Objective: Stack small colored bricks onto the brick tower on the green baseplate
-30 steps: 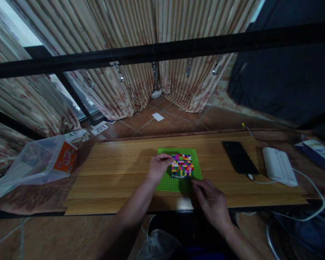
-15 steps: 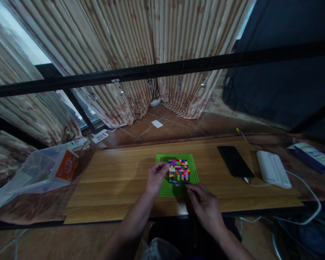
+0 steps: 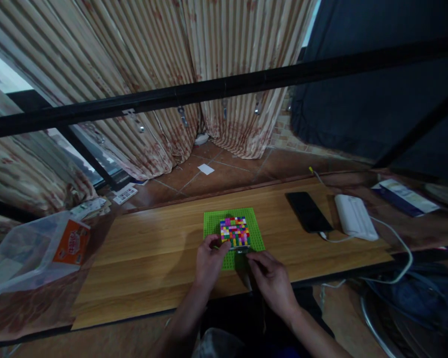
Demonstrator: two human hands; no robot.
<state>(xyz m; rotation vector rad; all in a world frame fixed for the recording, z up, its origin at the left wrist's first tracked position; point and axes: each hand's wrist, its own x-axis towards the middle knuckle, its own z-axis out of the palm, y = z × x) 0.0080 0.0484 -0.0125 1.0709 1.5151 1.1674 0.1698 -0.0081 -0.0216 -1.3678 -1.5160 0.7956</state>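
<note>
A block of many-coloured toy bricks (image 3: 235, 230) stands on a green studded baseplate (image 3: 256, 223) on the wooden board. My left hand (image 3: 209, 261) is at the block's near left corner. Its thumb touches that corner, and the index finger is held apart from the thumb over the baseplate. At the near right of the block, my right hand (image 3: 271, 276) has thumb and fingertips pinched together. Whatever is in that pinch is too small to make out. A small shiny, clear-looking piece (image 3: 242, 251) shows at the block's near edge, close to the right fingertips.
On the right lie a black phone (image 3: 308, 212) and a white power bank (image 3: 355, 217) with a cable. A clear plastic bin (image 3: 30, 248) with an orange label is at the left. A dark rail (image 3: 224, 92) crosses before the curtains (image 3: 239, 119).
My left hand has slid from the block's left side toward its near left corner, and its thumb and index finger have parted. My right hand stays pinched near the front edge. The whole view has shifted.
</note>
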